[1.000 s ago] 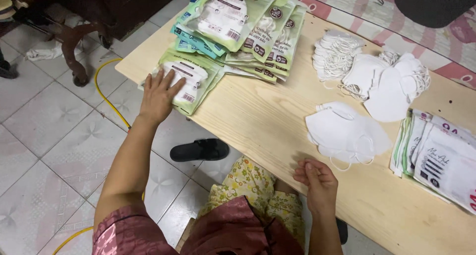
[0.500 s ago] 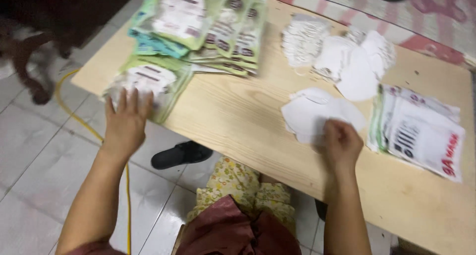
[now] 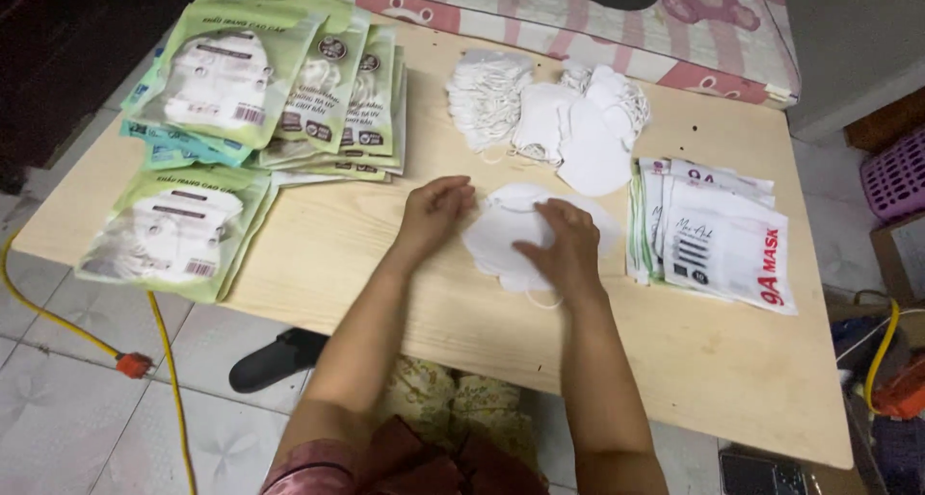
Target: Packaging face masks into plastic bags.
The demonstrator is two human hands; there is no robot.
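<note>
Since the earlier frame, our left hand (image 3: 436,209) had left the green packet (image 3: 173,230) at the left edge of the table (image 3: 405,293) and come to the middle, meeting our right hand (image 3: 564,249).

From the head camera, both hands rested on the small stack of white masks (image 3: 511,235) at frame centre. Right fingers lay flat on top, pressing it steady; left fingers curled loosely at its left edge, nothing gripped, likely to square the pile.

Filled green packets (image 3: 279,91), each holding a white mask, fanned out at upper left. Loose masks (image 3: 554,119) lay heaped at upper centre. Flat white sleeves (image 3: 718,240) sat stacked right; their contents we could not tell.
</note>
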